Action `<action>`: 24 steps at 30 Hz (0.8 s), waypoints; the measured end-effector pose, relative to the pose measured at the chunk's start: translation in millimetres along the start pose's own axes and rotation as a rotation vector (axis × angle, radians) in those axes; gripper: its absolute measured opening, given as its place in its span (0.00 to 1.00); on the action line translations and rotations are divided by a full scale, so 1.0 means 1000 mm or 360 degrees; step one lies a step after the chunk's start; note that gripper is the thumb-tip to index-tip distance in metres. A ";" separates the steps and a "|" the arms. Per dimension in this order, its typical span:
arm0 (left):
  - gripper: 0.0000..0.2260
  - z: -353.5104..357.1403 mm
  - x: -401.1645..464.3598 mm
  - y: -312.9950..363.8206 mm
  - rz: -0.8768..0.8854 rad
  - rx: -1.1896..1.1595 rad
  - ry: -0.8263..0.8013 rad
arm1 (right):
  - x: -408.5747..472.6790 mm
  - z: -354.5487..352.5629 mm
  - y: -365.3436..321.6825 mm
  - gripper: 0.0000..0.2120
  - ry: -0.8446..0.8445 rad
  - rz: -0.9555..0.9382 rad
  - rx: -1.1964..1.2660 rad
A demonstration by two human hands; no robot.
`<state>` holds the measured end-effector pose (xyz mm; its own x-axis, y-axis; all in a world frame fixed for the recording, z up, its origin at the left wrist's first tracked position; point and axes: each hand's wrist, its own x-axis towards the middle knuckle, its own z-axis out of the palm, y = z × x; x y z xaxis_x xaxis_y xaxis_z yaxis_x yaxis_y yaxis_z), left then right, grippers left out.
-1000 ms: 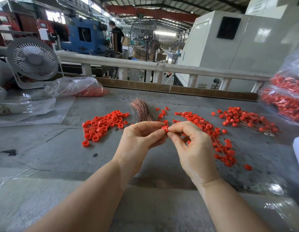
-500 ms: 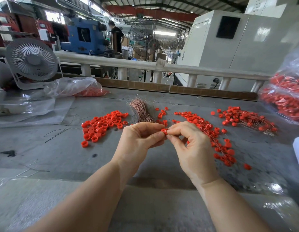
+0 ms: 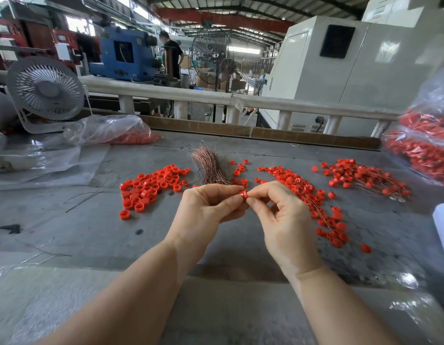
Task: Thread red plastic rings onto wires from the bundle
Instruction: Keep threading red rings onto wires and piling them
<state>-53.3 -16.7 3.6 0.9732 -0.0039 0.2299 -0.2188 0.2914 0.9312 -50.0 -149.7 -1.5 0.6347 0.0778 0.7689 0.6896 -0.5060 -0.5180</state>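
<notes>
A small red plastic ring (image 3: 243,194) is pinched between the fingertips of my left hand (image 3: 207,212) and my right hand (image 3: 283,220), above the middle of the grey table (image 3: 91,232). Any wire in the ring is too thin to make out. Just behind my hands lies the bundle of copper-coloured wires (image 3: 208,165). A heap of loose red rings (image 3: 151,188) lies to the left of the bundle. Rings threaded on wires (image 3: 308,195) trail off to the right, with a second such pile (image 3: 360,178) further right.
A clear bag of red rings (image 3: 425,145) stands at the right edge, another bag (image 3: 116,133) at the back left beside a white desk fan (image 3: 45,90). Loose dark wires (image 3: 86,197) lie left. A white rail (image 3: 216,98) borders the table's far side.
Both hands have stayed together on the ring and shifted only slightly. The ring sits a little more exposed between the fingertips.
</notes>
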 end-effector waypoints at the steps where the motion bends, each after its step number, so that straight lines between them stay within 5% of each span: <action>1: 0.06 0.000 0.000 0.000 -0.0007 -0.0008 0.0000 | 0.000 0.000 0.000 0.02 -0.0002 -0.0002 -0.0015; 24: 0.05 -0.001 0.000 0.003 -0.0200 -0.0169 0.0033 | -0.001 0.000 -0.003 0.02 -0.0024 -0.0076 -0.0184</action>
<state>-53.8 -15.1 6.3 0.9939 -0.0271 0.1065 -0.0876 0.3895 0.9169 -52.6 -148.6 -0.2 0.6079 0.1166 0.7854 0.6748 -0.5972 -0.4336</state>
